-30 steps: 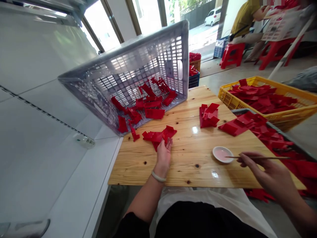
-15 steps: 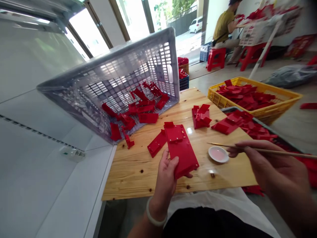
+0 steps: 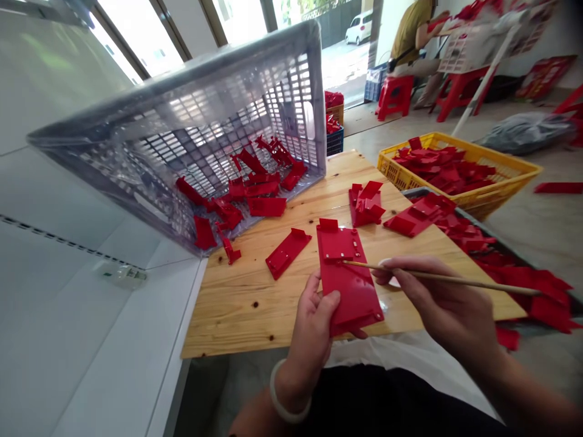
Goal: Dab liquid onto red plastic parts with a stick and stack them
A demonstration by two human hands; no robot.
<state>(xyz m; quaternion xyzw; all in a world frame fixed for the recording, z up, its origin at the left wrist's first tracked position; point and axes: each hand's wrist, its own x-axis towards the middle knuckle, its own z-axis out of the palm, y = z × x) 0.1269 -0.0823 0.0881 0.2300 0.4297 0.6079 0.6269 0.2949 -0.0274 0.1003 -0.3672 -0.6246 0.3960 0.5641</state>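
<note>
Above the wooden table [image 3: 241,303], the left hand [image 3: 314,315] pinches the red panel [image 3: 348,279] by its lower edge, seemingly leaving its upper part free for the thin brush [image 3: 437,277] clamped in the right hand's [image 3: 450,303] fingertips.

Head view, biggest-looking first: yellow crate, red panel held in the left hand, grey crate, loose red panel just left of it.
1. Grey crate
2. Yellow crate
3. Held red panel
4. Loose red panel
</note>
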